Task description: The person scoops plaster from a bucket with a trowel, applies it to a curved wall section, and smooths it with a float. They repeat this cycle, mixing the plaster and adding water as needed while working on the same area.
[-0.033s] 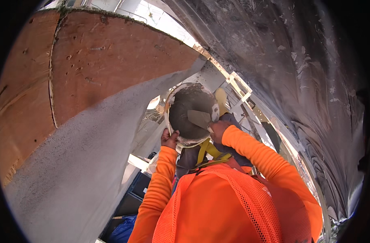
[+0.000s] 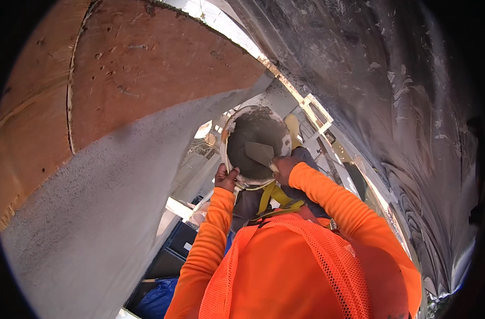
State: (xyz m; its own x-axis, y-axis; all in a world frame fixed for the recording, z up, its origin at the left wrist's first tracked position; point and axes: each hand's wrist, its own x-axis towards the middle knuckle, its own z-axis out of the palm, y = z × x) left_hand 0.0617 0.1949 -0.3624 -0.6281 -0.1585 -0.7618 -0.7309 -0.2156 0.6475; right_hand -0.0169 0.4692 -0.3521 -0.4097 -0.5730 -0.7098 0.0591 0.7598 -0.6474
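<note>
A round bucket [image 2: 227, 139] with a mortar-smeared rim is in front of my body, with wet grey mortar [image 2: 253, 130] inside it. My left hand [image 2: 227, 177] is closed on the rim at its near left side. On the near right, my right hand [image 2: 286, 169] grips the handle of a trowel [image 2: 260, 153]. The trowel's flat blade points left into the bucket, over the mortar; whether it touches the mortar I cannot tell.
At left stands a wall with reddish-brown panels [image 2: 162, 58] above a grey plastered surface [image 2: 109, 196]. Dark plastic sheeting [image 2: 375, 80] hangs along the right. Yellow straps [image 2: 274, 196] cross below the bucket. A blue bag [image 2: 158, 299] lies lower left, beside dark boxes.
The view has shifted slightly, and the bucket appears a little higher and further right. Within it, the trowel blade has moved slightly left. Both hands keep their holds.
</note>
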